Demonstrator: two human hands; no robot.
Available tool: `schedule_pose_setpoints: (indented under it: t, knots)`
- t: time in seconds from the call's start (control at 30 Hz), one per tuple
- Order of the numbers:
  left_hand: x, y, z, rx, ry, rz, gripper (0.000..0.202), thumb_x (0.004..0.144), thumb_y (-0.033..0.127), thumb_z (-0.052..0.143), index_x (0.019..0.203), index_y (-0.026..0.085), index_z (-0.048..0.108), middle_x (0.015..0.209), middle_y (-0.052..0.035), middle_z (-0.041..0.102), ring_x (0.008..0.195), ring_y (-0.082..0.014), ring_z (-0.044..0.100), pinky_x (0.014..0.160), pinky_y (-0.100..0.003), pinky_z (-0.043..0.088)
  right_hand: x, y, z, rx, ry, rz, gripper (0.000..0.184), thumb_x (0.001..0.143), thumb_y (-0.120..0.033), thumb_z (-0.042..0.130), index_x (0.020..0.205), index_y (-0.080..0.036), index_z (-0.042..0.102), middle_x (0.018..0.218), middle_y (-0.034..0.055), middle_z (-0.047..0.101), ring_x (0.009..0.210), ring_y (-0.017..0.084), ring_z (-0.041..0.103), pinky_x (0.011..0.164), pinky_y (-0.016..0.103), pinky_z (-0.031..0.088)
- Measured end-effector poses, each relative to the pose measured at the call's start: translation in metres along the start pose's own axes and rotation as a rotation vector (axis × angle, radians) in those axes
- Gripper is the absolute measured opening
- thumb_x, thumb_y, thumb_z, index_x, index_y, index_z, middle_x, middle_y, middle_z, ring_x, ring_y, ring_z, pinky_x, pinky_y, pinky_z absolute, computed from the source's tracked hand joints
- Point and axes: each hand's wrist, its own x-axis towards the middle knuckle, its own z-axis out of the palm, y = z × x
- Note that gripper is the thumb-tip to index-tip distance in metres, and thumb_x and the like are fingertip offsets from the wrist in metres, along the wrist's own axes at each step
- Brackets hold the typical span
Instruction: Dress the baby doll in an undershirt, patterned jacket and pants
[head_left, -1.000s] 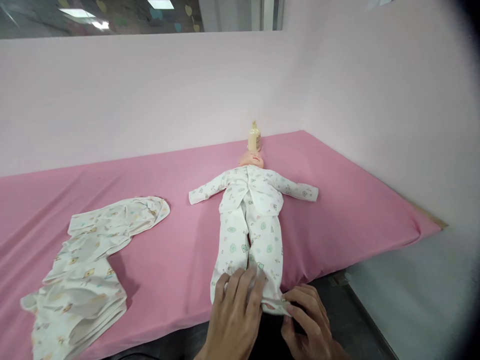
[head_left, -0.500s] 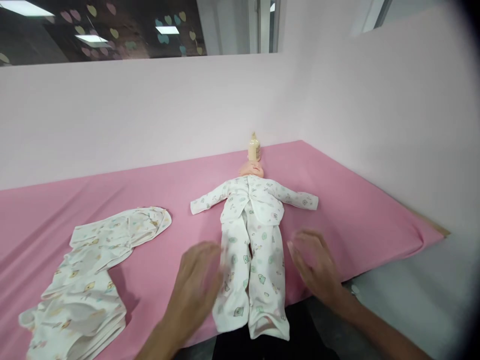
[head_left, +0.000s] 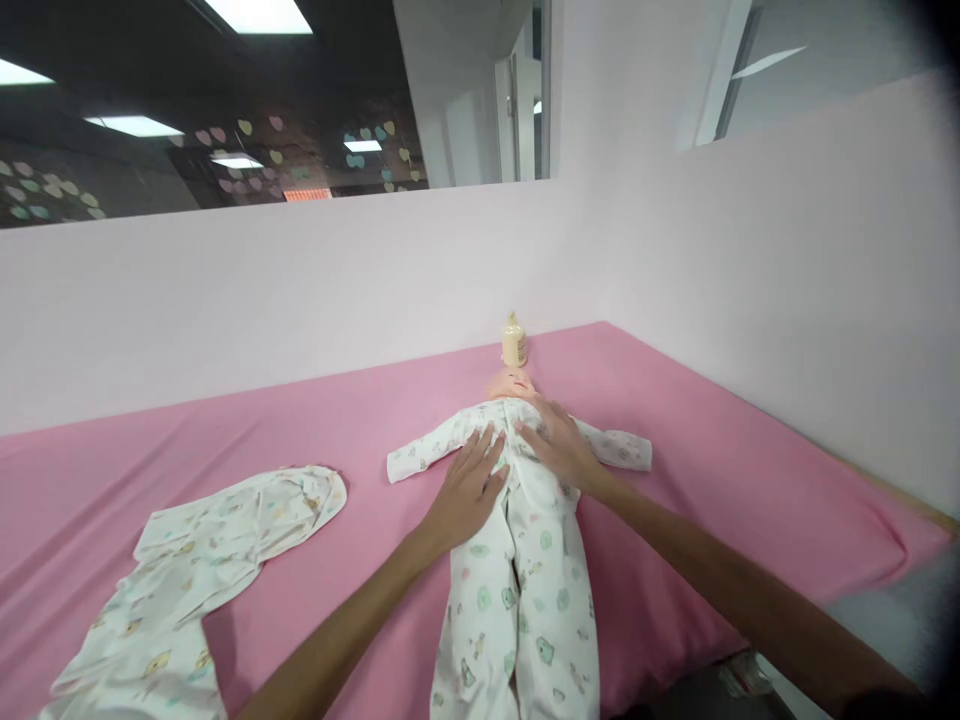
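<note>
A baby doll (head_left: 511,384) lies on its back on the pink sheet, its head toward the wall. It wears a white printed jacket (head_left: 442,442) with the sleeves spread out to both sides, and matching trousers (head_left: 551,600). My left hand (head_left: 469,490) rests flat on the left side of the jacket's front, fingers stretched. On the upper right of the chest lies my right hand (head_left: 559,445), its fingers spread on the cloth close to the doll's neck. Neither hand grips anything.
A white printed hooded cloth (head_left: 195,560) lies loosely folded at the left on the pink sheet (head_left: 360,610). Behind the doll's head stands a cream pump bottle (head_left: 514,342), near the white wall (head_left: 300,290). The sheet's edge drops off at the lower right.
Both hands have moved forward from beside the doll's legs onto the chest of the jacket. They were raised and curved before and now lie flat. The view has tilted up.
</note>
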Motion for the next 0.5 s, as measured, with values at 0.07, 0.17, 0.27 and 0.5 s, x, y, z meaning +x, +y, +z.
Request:
schedule_pose_setpoints:
  t: [0.07, 0.17, 0.27, 0.5]
  knots:
    - [-0.003, 0.000, 0.004, 0.048, -0.042, 0.011, 0.058, 0.103, 0.047, 0.023, 0.156, 0.027, 0.021, 0.162, -0.0011, 0.016, 0.151, -0.0245, 0.004, 0.123, -0.047, 0.014, -0.001, -0.005, 0.012, -0.047, -0.061, -0.021, 0.052, 0.098, -0.045, 0.042, 0.142, -0.020, 0.042, 0.149, 0.0113, 0.045, 0.137, 0.026, 0.039, 0.112, 0.042, 0.030]
    - [-0.005, -0.001, -0.003, 0.042, -0.078, 0.030, 0.056, 0.102, 0.047, 0.025, 0.154, 0.026, 0.028, 0.161, -0.0005, 0.024, 0.151, -0.0241, 0.007, 0.124, -0.045, 0.014, -0.003, -0.007, 0.022, -0.148, -0.116, -0.033, 0.050, 0.101, -0.044, 0.034, 0.143, -0.018, 0.044, 0.155, 0.0111, 0.038, 0.144, 0.026, 0.030, 0.115, 0.044, 0.024]
    - [0.003, 0.000, -0.019, -0.076, -0.086, 0.038, 0.049, 0.101, 0.048, 0.029, 0.140, 0.028, 0.051, 0.148, -0.0025, 0.047, 0.145, -0.0247, 0.031, 0.119, -0.042, 0.027, 0.006, -0.008, 0.021, -0.259, -0.094, -0.037, 0.041, 0.101, -0.041, 0.033, 0.128, -0.021, 0.057, 0.144, 0.0087, 0.052, 0.135, 0.024, 0.043, 0.111, 0.039, 0.031]
    - [0.070, -0.005, -0.027, -0.267, 0.322, -0.198, 0.038, 0.097, 0.041, 0.039, 0.082, 0.019, 0.065, 0.091, -0.0035, 0.069, 0.085, -0.0180, 0.061, 0.079, -0.030, 0.045, 0.074, -0.033, 0.015, -0.599, -0.204, 0.099, 0.033, 0.097, -0.037, 0.044, 0.107, -0.014, 0.066, 0.119, 0.0173, 0.065, 0.111, 0.029, 0.061, 0.084, 0.034, 0.048]
